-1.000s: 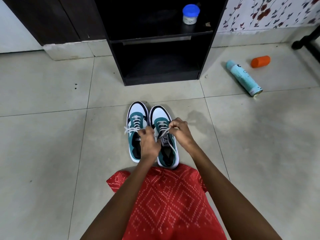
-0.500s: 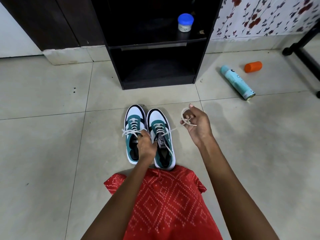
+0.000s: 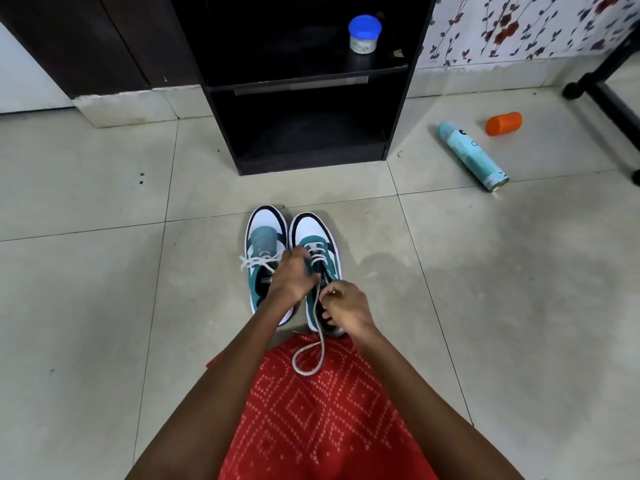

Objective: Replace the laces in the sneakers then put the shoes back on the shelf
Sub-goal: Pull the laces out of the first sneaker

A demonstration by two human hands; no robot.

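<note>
**Item:** pair of teal-and-white sneakers on the floor tiles in front of me, side by side, toes toward the shelf (image 3: pixel 301 83).

**Left sneaker** (image 3: pixel 265 237): tied lace (image 3: pixel 254 262) threaded, ends spread across the tongue. Judged finished, though the knot is partly hidden under my arm.

**Right sneaker** (image 3: pixel 313 230): upper rows threaded. The loose lace (image 3: pixel 313 355) trails off the heel end in a loop onto my red garment (image 3: pixel 322 420).

**Left grip** (image 3: pixel 292 277): reaches across both shoes, fingers curled onto the loose lace at the right sneaker's tongue.

**Right grip** (image 3: pixel 348 310): closed, pinching the same lace near the shoe's collar.

**Progress, as judged:** lacing nearly complete. Left to do are tightening and tying the right sneaker, then carrying both shoes to the shelf.

**Surroundings:** blue-lidded jar (image 3: pixel 364 33) on the upper shelf board. A spray can (image 3: pixel 472 155) and an orange cap (image 3: pixel 504 123) lie on the floor to the right, well apart from the shoes. A black stand leg (image 3: pixel 609 102) is at far right.

**Obstructions:** the lower compartment looks free. The trailing loop could snag when I lift the shoe.
</note>
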